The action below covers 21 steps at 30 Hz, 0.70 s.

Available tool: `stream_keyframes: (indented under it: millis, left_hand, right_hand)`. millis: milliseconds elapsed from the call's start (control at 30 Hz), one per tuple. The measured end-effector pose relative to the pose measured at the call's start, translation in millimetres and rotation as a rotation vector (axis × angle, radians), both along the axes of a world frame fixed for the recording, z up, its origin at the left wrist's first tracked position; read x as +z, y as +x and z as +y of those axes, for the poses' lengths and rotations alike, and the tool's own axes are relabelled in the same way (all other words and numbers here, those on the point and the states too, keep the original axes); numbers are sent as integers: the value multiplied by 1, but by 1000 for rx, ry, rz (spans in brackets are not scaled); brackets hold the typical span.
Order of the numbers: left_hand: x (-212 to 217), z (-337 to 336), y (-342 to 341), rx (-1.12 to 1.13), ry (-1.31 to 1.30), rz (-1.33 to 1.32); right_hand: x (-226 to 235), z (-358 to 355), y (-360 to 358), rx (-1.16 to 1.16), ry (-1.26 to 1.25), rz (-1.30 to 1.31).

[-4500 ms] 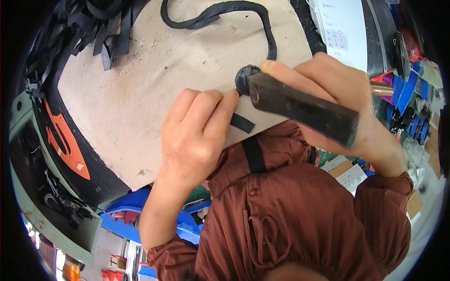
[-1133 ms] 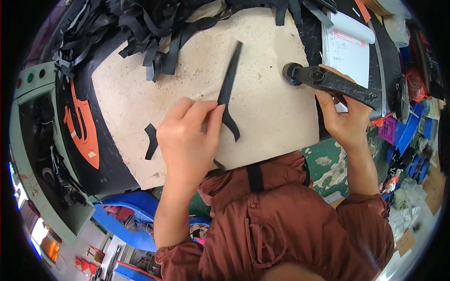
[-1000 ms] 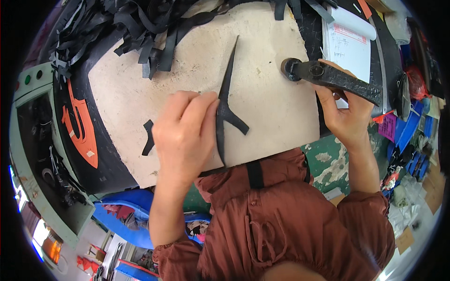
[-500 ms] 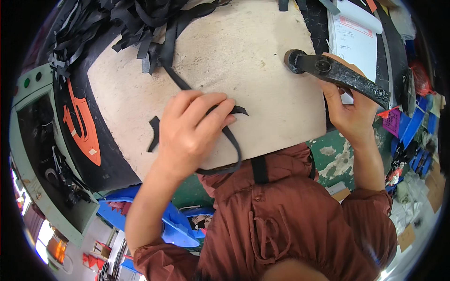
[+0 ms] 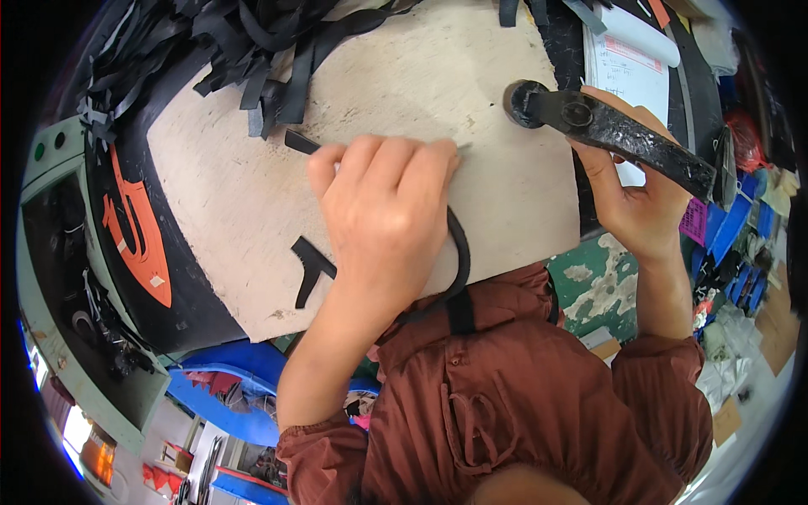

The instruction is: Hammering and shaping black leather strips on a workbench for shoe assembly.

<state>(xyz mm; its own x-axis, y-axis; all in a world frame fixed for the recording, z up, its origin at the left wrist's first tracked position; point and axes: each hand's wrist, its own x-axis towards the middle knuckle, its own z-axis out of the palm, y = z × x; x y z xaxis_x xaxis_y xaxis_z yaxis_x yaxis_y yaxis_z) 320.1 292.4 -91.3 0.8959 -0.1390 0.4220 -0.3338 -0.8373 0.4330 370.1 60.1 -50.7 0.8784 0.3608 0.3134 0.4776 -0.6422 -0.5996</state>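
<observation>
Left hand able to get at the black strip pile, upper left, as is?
Probably yes: the left hand sits close to the strip pile, with only the beige board and one black strip in between. It does seem occupied with that strip.

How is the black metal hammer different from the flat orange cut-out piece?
The black metal hammer is dark and thick; the flat orange cut-out piece looks bright and thin. The hammer is in the right hand; the orange piece lies on the black work surface, untouched. The hammer has a round end; the orange piece narrows to a point. Both are long.
</observation>
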Motion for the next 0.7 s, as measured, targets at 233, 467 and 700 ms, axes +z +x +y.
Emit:
stream_keyframes:
  millis: [233,467,700]
  left_hand:
    - [3,-8,17,84,-124,216]
    - [3,-8,14,85,-67,213]
    - [-15,-8,6,62,-89,67]
  right_hand:
    - [17,6,18,263,-166,8]
    - [13,20,30,356,-275,-55]
    - [14,19,37,376,-355,-23]
